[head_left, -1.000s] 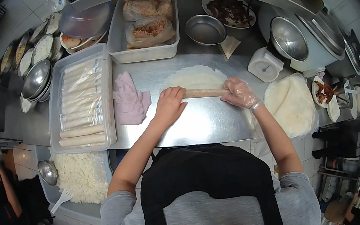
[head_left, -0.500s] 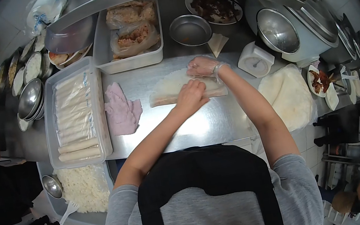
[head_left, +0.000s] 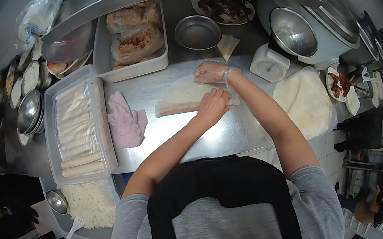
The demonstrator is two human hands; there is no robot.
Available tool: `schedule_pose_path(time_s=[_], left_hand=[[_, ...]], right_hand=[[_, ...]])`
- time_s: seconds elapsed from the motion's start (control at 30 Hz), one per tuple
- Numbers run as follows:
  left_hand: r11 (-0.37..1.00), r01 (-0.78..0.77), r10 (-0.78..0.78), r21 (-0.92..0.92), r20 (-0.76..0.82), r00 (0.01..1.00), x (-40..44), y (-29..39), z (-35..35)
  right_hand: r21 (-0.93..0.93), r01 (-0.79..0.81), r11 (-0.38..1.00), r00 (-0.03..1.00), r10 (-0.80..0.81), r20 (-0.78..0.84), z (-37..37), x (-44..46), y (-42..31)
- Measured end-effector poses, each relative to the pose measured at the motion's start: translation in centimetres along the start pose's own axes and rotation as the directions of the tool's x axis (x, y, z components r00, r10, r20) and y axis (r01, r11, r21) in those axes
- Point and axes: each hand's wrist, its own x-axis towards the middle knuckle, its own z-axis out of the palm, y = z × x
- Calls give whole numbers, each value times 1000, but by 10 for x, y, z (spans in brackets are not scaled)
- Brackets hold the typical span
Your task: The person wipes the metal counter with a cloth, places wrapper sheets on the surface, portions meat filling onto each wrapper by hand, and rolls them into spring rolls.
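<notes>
- 1 wrapper (head_left: 180, 90), 1 roll (head_left: 178, 108)
- left hand (head_left: 213, 106) on roll, right hand (head_left: 211, 72) at wrapper's far side; can't tell either grip
- bare metal between roll and counter's (head_left: 179, 139) near edge

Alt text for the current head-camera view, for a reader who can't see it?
A bare left hand touches a partly rolled wrapper on a steel counter, the gloved right hand at its far side. To the left lie a pink cloth and a tray of pale rolls; to the right, pale sheets.
</notes>
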Motion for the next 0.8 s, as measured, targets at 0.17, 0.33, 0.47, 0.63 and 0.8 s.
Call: schedule_pose_path(time_s=[0.17,0.33,0.47,0.63,0.8], left_hand=[[999,-47,48,8,-76,996,-7,-5,-6],[994,107,-106,29,-38,994,-37,-35,-44],[992,128,-126,23,-65,990,-49,-48,-42],[980,187,-180,66,-101,978,-66,-52,-65],[950,302,-299,79,-45,953,-91,-69,-90]], right_hand=[[-20,10,1000,1000,-10,-29,4,4,4],[-140,4,990,999,-12,-53,12,18,-8],[25,-44,999,997,46,-57,33,35,-20],[6,-30,1000,998,30,-61,30,39,-17],[18,-50,999,999,50,-5,28,42,-19]])
